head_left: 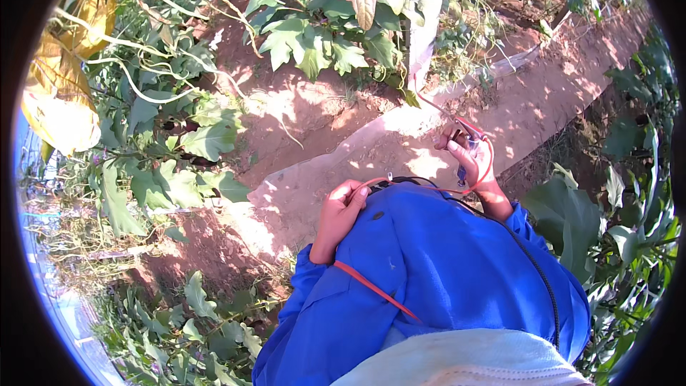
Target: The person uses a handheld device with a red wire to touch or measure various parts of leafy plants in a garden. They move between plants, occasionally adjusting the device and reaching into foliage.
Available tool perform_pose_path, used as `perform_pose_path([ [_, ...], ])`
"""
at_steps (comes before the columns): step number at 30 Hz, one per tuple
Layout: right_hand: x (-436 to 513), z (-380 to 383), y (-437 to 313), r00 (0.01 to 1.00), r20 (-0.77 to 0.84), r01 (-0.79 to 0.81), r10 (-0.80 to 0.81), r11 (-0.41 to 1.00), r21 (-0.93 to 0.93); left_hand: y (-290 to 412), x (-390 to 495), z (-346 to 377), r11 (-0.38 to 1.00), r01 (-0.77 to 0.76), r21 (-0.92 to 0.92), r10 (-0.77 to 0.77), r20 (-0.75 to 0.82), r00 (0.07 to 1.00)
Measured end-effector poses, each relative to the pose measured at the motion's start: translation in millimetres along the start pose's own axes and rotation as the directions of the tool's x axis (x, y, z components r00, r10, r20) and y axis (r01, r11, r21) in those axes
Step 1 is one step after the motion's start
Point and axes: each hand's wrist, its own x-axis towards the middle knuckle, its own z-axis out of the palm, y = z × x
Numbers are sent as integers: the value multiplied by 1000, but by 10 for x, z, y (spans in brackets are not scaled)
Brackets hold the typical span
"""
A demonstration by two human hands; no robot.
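My left hand (343, 209) is at the front of my blue jacket (439, 257), thumb and fingers pinched on a red cord (423, 187). From there the cord runs across my front and loops around by my right wrist. My right hand (471, 161) is farther forward, its fingers curled around a small tool (471, 131) with red and blue parts; its exact kind is unclear. A thin reddish line stretches from this tool to the foot of a pale post (423, 27). A flat red strip (375, 287) comes out below my left wrist and lies across the jacket.
Leafy plants, apparently eggplants (321, 37), grow beyond the post, with more leaves (568, 214) close at my right. Pale vines (155, 64) and yellow sheeting (64, 80) hang at upper left. Translucent film (364, 139) covers a strip of reddish soil (284, 112). A black cord (530, 257) crosses my jacket.
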Motion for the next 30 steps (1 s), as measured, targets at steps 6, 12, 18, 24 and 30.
perform_pose_path([
  [6, -20, -549, -355, 966, -258, 16, -31, 998, -62, 310, 663, 493, 999, -38, 38, 29, 211, 977],
  [12, 87, -1170, -305, 934, -351, 81, -65, 996, 31, 628, 1625, 1063, 974, -170, 147, 95, 414, 905],
  [18, 434, -1841, -434, 844, -535, 45, -33, 999, 9, 983, 2904, 1797, 928, -348, 129, 209, 592, 778],
  [24, 780, -2424, -634, 791, -601, 21, -110, 988, -153, 1305, 3713, 2600, 945, -292, 146, 93, 737, 669],
  [30, 767, -3119, -677, 677, -727, -25, -119, 983, -184, 1399, 4362, 3646, 957, -238, 169, -38, 881, 472],
])
